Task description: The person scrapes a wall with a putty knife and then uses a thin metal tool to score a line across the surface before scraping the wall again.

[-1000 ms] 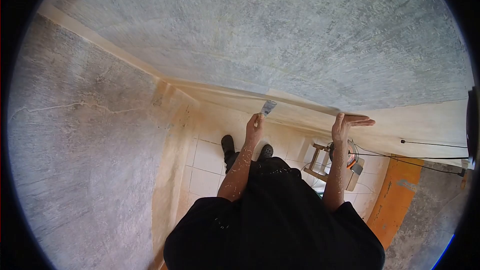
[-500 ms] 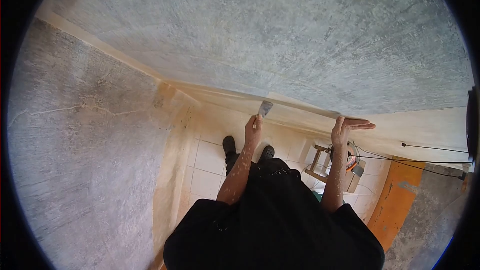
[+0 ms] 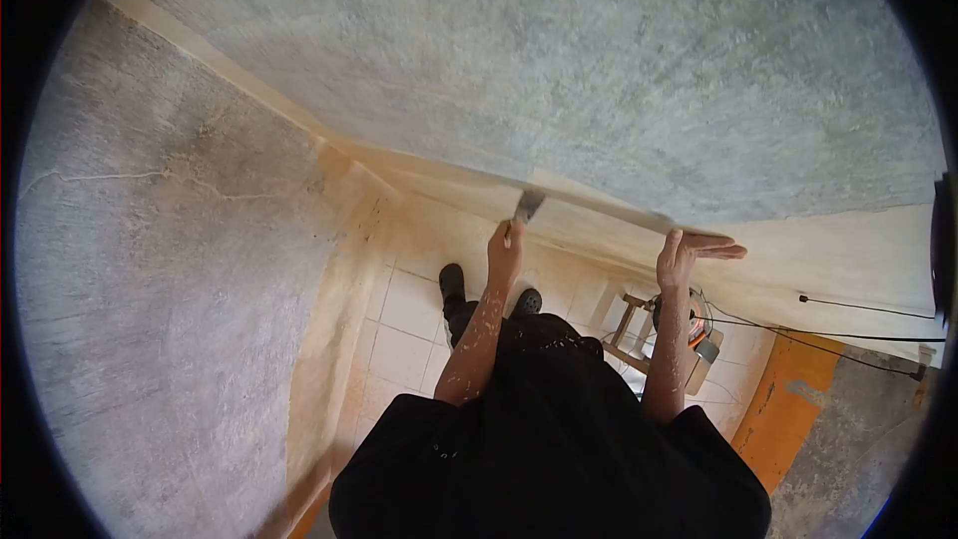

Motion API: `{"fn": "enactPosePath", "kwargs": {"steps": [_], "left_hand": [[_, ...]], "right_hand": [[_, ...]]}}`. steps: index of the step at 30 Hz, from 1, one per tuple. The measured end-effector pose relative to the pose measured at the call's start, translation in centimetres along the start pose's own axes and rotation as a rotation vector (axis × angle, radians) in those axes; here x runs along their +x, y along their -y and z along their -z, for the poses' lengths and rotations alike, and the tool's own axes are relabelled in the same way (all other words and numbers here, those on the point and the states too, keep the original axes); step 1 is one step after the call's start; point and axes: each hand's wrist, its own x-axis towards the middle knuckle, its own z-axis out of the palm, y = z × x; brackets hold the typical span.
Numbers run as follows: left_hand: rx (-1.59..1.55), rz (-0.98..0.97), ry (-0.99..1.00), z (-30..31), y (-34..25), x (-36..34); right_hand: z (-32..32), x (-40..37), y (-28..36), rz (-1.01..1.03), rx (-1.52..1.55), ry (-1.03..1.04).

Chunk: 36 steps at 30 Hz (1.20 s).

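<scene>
My left hand (image 3: 506,252) is closed round the handle of a putty knife (image 3: 530,205). Its grey metal blade points up toward the wall (image 3: 599,90), right at the line where the grey, scraped surface meets the cream lower part. Farther right, my right hand (image 3: 691,246) lies open with its fingers stretched out to the right, along the wall's cream part. Pale flecks cover both forearms. The knife's handle is mostly hidden in my fist.
A second grey wall (image 3: 170,269) with a crack meets this one at the left corner. Below my right arm stands a wooden stool (image 3: 627,324) beside a fan-like round device (image 3: 699,317). Black cables (image 3: 848,337) run at the right, near an orange band (image 3: 788,404). Pale tiles (image 3: 404,339) lie underfoot.
The putty knife's blade has tilted and moved slightly up along the wall, with my left hand following. My right hand stays nearly in place. The view has shifted slightly.
</scene>
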Motion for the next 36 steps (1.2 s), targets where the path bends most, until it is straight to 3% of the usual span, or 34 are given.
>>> {"fn": "enactPosePath", "kwargs": {"steps": [5,8,14,17,23,26,29,31,32,34,36], "left_hand": [[-0.060,-0.029,-0.024,-1.6,1.3,1.3],[-0.044,-0.123,-0.027,-1.9,-2.7,-0.4],[0.023,0.041,0.007,-3.1,5.4,-0.3],[-0.013,-0.018,-0.033,-3.7,2.2,-0.7],[-0.056,-0.109,-0.060,-3.7,1.1,-0.3],[-0.053,-0.158,0.018,-4.0,-7.5,-0.2],[0.017,-0.184,-0.058,-4.2,-1.3,-0.1],[0.088,-0.062,-0.040,-2.7,1.9,-1.2],[0.132,-0.034,-0.034,-2.1,3.5,-1.9],[0.142,0.018,-0.026,-1.0,5.1,-1.9],[0.008,0.062,0.003,-0.3,1.7,-1.4]], "right_hand": [[-0.3,0.5,0.3,-0.001,0.032,-0.014],[-0.1,-0.2,0.1,0.019,0.024,-0.017],[-0.4,0.5,0.0,0.034,0.031,-0.032],[-0.1,0.3,0.7,0.015,0.070,-0.021],[-0.2,0.9,0.4,0.041,0.100,0.004],[0.1,-1.0,0.1,0.010,0.096,0.000],[0.0,0.5,1.6,0.025,0.028,-0.085],[0.5,-0.9,2.5,0.001,-0.053,-0.117],[-0.7,-2.6,3.0,-0.008,0.163,-0.261],[-3.9,-6.8,2.8,0.270,0.202,-0.134],[-7.4,-10.7,3.9,-0.036,0.371,0.489]]}}
